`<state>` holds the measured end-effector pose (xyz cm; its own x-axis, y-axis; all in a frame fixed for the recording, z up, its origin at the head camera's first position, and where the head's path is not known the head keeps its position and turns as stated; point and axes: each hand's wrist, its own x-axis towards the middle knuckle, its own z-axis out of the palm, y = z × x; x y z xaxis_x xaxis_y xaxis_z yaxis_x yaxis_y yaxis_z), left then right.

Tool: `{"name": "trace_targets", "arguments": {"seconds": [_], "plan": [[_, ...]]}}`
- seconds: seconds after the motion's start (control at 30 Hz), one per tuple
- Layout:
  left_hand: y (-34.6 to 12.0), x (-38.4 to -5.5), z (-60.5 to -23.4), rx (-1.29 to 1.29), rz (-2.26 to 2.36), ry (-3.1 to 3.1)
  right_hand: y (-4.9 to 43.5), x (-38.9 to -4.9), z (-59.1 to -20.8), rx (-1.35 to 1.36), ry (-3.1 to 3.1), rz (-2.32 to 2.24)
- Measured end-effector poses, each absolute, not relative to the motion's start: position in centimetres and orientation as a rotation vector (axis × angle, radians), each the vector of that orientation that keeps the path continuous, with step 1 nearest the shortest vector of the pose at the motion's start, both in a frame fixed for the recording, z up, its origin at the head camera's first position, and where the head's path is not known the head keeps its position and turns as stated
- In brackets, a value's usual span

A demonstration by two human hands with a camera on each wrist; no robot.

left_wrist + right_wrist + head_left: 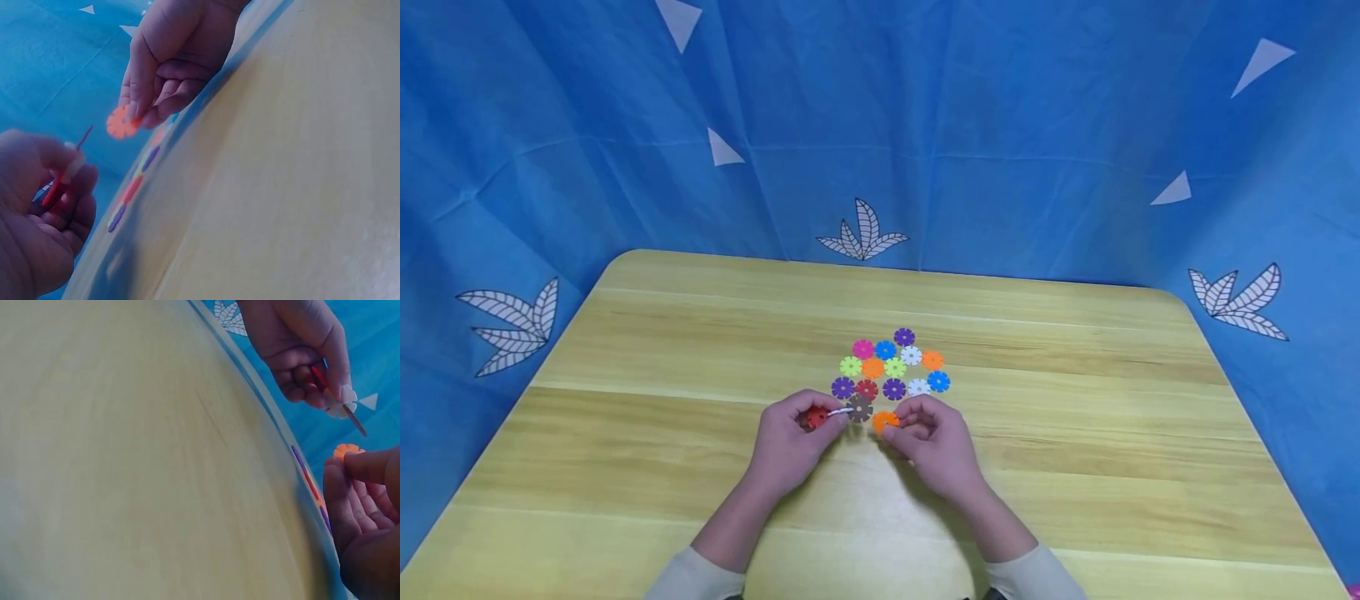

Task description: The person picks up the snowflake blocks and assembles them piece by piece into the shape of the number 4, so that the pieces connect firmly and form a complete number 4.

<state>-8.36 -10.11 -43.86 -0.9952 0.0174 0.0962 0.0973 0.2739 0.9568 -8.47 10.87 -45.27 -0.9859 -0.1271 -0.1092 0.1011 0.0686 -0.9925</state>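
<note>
Three joined slotted discs [841,411], red, white and brown, are pinched by the left hand [787,440], at the near left of the loose disc cluster [891,367]. We see the right hand [942,443] pinching an orange slotted disc [884,421] just nearer than the cluster's middle. Beyond the cluster, we note bare wood-grain tabletop [1015,308], then leaf-printed blue curtain [1030,167].

We see only part of the red disc [816,417], as the left fingers [805,398] cover the rest; the right fingers [902,439] hide some of the orange disc [885,422]. The head view cuts off both sleeves [695,577] and the near side of the surface [1097,475], and we cannot identify the pink thing [1355,592] at its near right corner. From the left wrist, the flat discs [132,189] blur beyond our counting.
</note>
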Motion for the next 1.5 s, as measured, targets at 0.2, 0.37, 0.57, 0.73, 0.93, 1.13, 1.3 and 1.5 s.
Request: {"name": "trace_targets", "arguments": {"seconds": [0.2, 0.37, 0.57, 0.73, 0.93, 1.13, 1.3, 1.5], "plan": [[-10.0, -8.4, -43.7, -0.119, -1.879, -2.461, 11.3, -8.5, -45.0, -0.047, 2.202, -2.048], [-9.9, -8.3, -43.5, -0.134, -1.894, -2.469, 11.5, -8.5, -44.8, -0.056, 2.201, -2.050], [-9.8, -8.3, -43.6, -0.148, -1.908, -2.474, 11.7, -8.5, -44.7, -0.076, 2.204, -2.044], [-9.8, -8.3, -43.7, -0.169, -1.915, -2.476, 11.7, -8.5, -44.7, -0.118, 2.195, -2.063], [-9.8, -8.2, -43.5, -0.189, -1.945, -2.489, 11.8, -8.5, -44.5, -0.138, 2.180, -2.079], [-9.7, -8.3, -43.6, -0.219, -1.958, -2.477, 11.9, -8.6, -44.5, -0.172, 2.172, -2.075], [-9.7, -8.2, -43.4, -0.224, -1.968, -2.479, 12.0, -8.6, -44.6, -0.212, 2.173, -2.066], [-9.6, -8.1, -43.3, -0.227, -1.996, -2.486, 12.1, -8.7, -44.7, -0.230, 2.205, -2.030]]}}
